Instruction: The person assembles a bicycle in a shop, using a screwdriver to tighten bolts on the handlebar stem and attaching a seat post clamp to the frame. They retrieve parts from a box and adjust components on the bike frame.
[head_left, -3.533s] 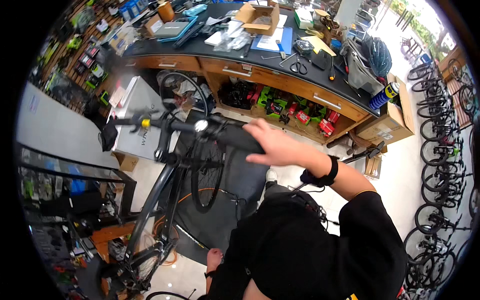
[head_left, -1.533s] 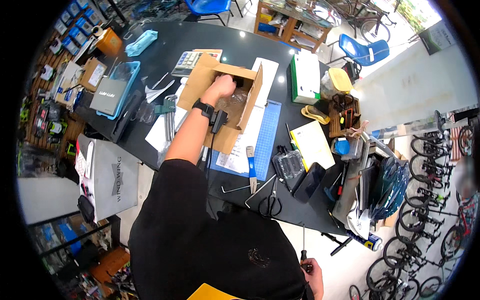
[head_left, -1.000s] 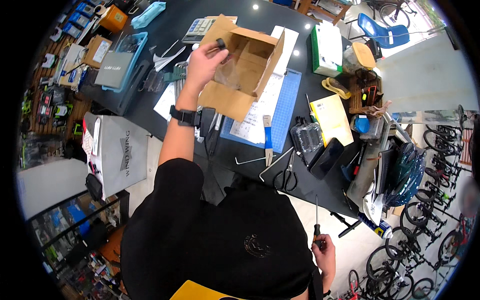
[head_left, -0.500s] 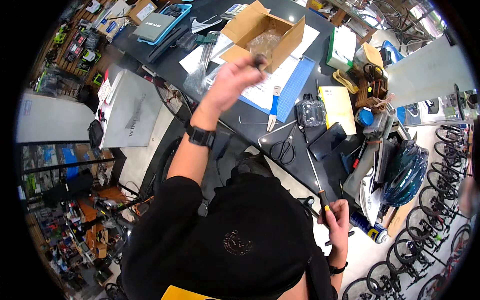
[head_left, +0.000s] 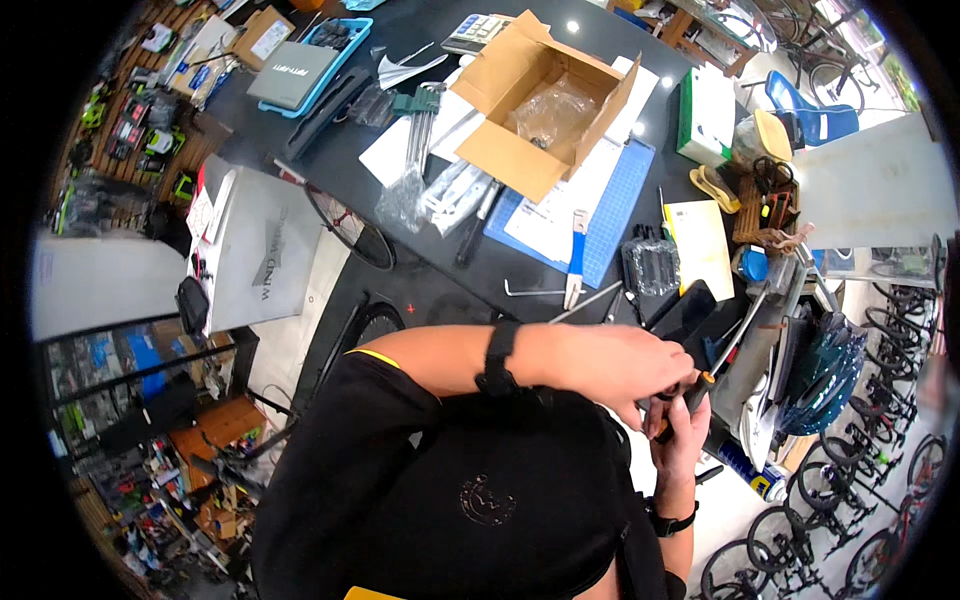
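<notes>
My right hand (head_left: pixel 684 436) is closed around a screwdriver (head_left: pixel 706 385) with a black and orange handle, its long shaft pointing up and to the right. My left hand (head_left: pixel 628 362) reaches across my body and meets the right hand at the handle. Its fingers are bent over something small and dark, mostly hidden. Beyond the hands on the dark table lie a blue-handled tool (head_left: pixel 577 258), a hex key (head_left: pixel 540 293), a black phone (head_left: pixel 686 311) and a plastic-wrapped black part (head_left: pixel 651 266).
An open cardboard box (head_left: pixel 520 160) with clear plastic inside stands on papers and a blue cutting mat (head_left: pixel 622 215). To the right are a bike helmet (head_left: pixel 828 375), a spray can (head_left: pixel 750 470) and a wicker basket (head_left: pixel 750 215). Rows of bicycles stand at far right.
My left hand has come from near the box down and right to my right hand. The screwdriver's shaft has swung from up-left to up-right.
</notes>
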